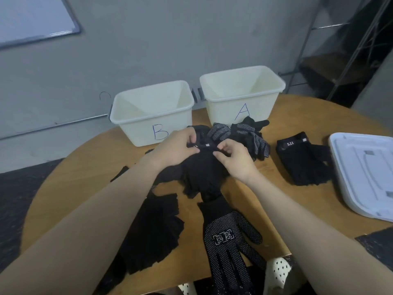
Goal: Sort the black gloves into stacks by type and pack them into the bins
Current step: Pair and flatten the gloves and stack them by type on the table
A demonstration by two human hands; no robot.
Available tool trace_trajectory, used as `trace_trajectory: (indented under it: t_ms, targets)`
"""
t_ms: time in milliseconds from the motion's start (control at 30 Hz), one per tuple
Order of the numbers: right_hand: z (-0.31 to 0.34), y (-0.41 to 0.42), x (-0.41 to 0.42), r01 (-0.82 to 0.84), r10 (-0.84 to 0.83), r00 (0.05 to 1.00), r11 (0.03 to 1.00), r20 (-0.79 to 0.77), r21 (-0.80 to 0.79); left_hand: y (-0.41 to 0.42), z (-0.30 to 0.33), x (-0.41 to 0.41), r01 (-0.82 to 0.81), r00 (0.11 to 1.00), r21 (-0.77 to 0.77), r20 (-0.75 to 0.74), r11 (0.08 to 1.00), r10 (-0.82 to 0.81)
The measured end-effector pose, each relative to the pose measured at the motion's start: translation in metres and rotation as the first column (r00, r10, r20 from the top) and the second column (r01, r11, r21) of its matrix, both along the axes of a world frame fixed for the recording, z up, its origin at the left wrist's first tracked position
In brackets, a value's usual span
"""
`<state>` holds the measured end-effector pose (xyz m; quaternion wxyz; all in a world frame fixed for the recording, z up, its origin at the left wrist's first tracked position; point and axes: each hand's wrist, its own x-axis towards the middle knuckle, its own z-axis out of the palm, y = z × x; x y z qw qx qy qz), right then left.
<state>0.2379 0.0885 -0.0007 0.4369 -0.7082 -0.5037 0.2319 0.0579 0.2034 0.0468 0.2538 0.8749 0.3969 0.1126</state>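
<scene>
Both my hands meet over a black fingerless glove [202,169] at the table's middle. My left hand [174,150] pinches its labelled cuff from the left, and my right hand [234,160] pinches the cuff from the right. Behind them lies a heap of dotted black gloves [244,135]. A stack of fingerless gloves marked 5.11 [304,160] sits to the right. One dotted glove [229,237] lies flat near me, beside a plain black pile [153,231]. Two white bins stand at the back: bin B [136,126] on the left, bin A [221,116] on the right.
The round wooden table [85,167] ends close to a grey wall behind the bins. White bin lids [365,177] lie stacked at the right edge. A metal rack [344,60] stands at the back right. Dark floor shows at the left.
</scene>
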Motion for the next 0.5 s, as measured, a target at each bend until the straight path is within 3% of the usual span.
trace_trajectory:
  t_ms: [233, 500]
  targets:
    - [0.036, -0.032, -0.01, 0.075, -0.135, 0.981, 0.928, 0.141, 0.364, -0.032, 0.061, -0.006, -0.055, 0.962, -0.011, 0.268, 0.998, 0.056]
    - [0.056, -0.08, -0.011, -0.012, -0.063, 0.986, 0.901, 0.157, 0.434, -0.095, 0.093, 0.006, -0.033, 0.912, -0.1, 0.404, 0.994, 0.071]
